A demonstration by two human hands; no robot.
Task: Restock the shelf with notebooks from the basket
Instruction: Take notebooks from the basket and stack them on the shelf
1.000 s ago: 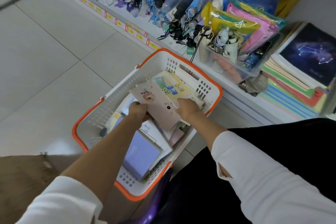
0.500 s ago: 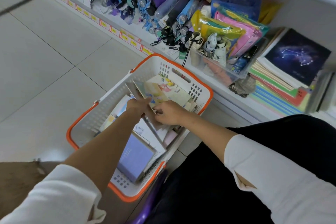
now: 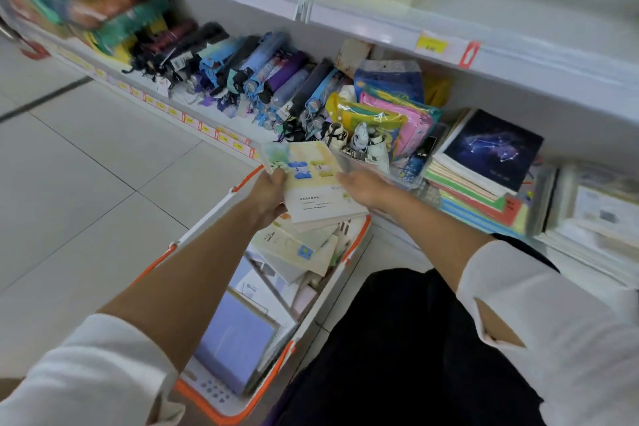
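**Op:** My left grip (image 3: pixel 268 197) is curled round the left edge of a few notebooks (image 3: pixel 311 180). My right grip (image 3: pixel 363 187) holds the right edge, thumb on the cover.

**Spotter:** Where are they now?

**Op:** Up off the pile. Half a second ago both grips were down in the basket (image 3: pixel 193 235), sorting. Now the notebooks hang over its far rim, just short of the shelf (image 3: pixel 193 119). I judge the pick done and the placing still ahead. More lie in the basket, so this is early going.

**Spotter:** Where do they go?

**Op:** Likely the stack (image 3: pixel 491 145) under the dark star cover, off to my right.

**Spotter:** Anything in the way?

**Op:** A clear bin (image 3: pixel 409 180) of bright pouches sits between my notebooks and that stack, just beside it. The umbrellas (image 3: pixel 262 76) lie left of the bin, out of my path. The upper shelf (image 3: pixel 380 29) overhangs, so I think I must go in low and flat. The view blurs toward the right, so I cannot tell how much room the stack has.
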